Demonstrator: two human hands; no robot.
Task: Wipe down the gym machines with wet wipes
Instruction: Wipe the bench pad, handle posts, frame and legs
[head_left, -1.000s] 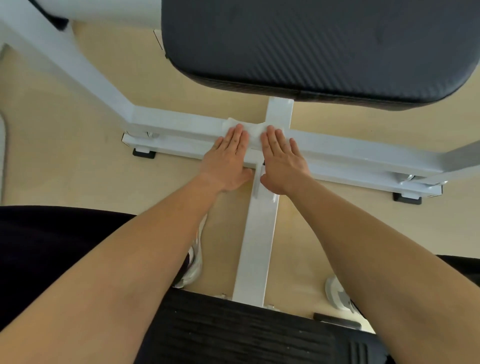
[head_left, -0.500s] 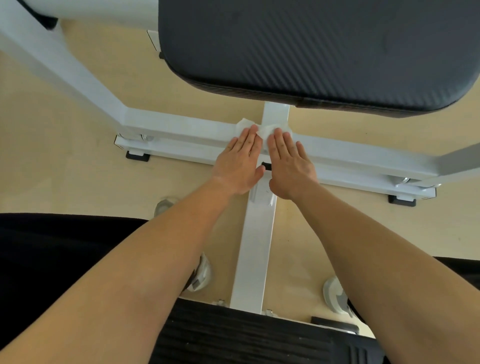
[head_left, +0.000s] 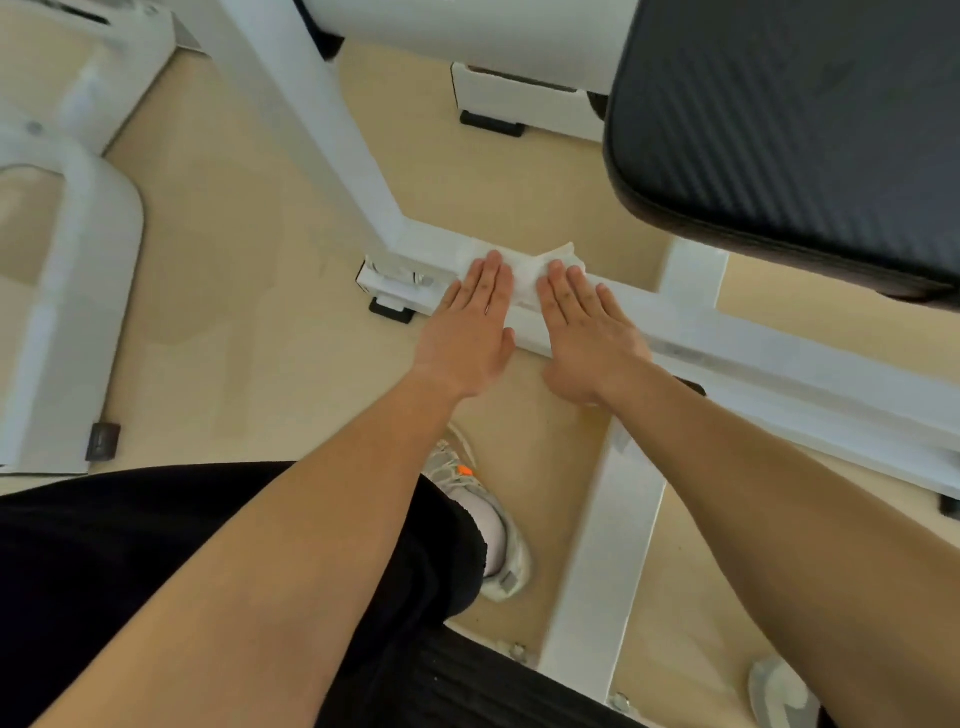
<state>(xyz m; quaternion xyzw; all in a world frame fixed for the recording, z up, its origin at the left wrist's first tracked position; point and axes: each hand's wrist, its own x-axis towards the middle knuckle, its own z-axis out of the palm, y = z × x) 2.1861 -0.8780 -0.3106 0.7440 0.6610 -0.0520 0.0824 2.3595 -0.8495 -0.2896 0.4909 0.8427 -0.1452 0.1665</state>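
Evidently thin and limp, the wet wipe (head_left: 530, 278) lay spread across the top of the white base crossbar (head_left: 753, 358), close to the bar's left end where a slanted frame post (head_left: 311, 130) met it. Its far edge stood crumpled off the steel, which suggests a light, soft, damp sheet that would bunch or skid if pushed from one corner. Flat pressure over its two ends probably served better than a pinch. Left hand (head_left: 467, 332) and right hand (head_left: 592, 338) lay palm-down side by side with a narrow gap between them. Their fingers were straight and close together, fingertips on the wipe, heels of the palms overhanging the bar's near edge. Both forearms reached forward and down, nearly parallel. A black padded seat (head_left: 779, 130) overhung the bar at upper right. A pale sneaker (head_left: 493, 530) stood on the beige floor (head_left: 234, 312) below the left wrist.
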